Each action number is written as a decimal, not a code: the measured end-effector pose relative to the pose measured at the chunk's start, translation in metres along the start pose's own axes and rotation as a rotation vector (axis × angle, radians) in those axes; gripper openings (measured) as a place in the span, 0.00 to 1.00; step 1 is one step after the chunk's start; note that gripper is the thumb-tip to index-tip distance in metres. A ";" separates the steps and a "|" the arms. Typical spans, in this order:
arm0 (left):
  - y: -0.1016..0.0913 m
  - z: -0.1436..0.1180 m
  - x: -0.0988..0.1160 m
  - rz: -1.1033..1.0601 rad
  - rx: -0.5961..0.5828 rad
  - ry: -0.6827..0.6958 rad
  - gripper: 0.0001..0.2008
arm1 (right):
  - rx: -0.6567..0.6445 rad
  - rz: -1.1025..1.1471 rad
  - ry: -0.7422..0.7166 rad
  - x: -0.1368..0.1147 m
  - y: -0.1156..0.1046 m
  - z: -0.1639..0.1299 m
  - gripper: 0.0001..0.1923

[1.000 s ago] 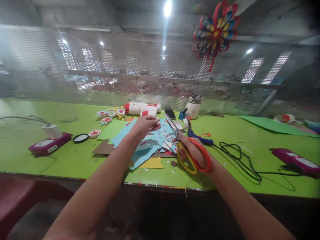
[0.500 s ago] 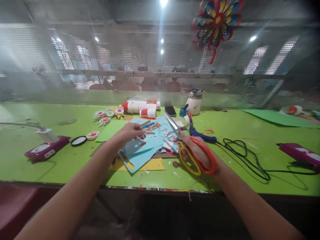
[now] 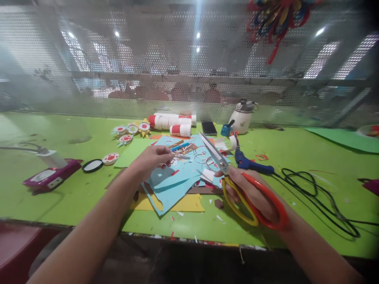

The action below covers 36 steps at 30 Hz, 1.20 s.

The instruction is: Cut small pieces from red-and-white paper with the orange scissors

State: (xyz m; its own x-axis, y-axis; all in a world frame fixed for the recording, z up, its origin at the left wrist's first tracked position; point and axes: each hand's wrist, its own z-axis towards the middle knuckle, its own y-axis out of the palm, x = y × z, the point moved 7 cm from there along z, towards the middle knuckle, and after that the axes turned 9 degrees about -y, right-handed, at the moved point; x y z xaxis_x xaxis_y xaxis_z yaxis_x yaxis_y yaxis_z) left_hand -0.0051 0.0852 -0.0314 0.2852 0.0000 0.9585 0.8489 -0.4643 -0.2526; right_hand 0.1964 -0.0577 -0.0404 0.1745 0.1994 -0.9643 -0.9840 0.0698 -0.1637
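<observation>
Near the top middle of the frame I see a small blue cup with a dark stick poking out, and beside it a white round jug; I cannot see inside the jug. My right hand has its fingers clamped through the big scissors with orange and yellow handles, middle right, shiny blades shut and pointing up-left. My left hand pinches a tiny scrap, too small to make out, over the light blue paper sheets on the green table.
</observation>
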 end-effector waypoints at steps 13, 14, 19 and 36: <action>0.008 -0.003 -0.007 0.419 -0.058 -0.059 0.06 | 0.038 0.020 0.050 -0.006 0.004 -0.002 0.18; 0.008 -0.002 -0.006 0.465 -0.034 -0.038 0.06 | 0.040 0.026 0.048 -0.006 0.004 -0.002 0.18; 0.011 -0.001 -0.002 0.574 0.017 0.035 0.06 | 0.058 0.010 0.023 -0.004 0.002 -0.001 0.21; 0.016 -0.002 -0.008 0.599 -0.005 -0.001 0.03 | -0.002 -0.191 -0.038 -0.015 0.003 0.002 0.29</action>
State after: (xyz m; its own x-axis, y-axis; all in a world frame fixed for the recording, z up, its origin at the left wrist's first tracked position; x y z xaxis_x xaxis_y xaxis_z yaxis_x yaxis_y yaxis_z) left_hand 0.0055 0.0759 -0.0430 0.7143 -0.2623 0.6489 0.5378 -0.3876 -0.7487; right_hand 0.1913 -0.0581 -0.0260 0.3589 0.2191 -0.9073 -0.9331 0.1075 -0.3431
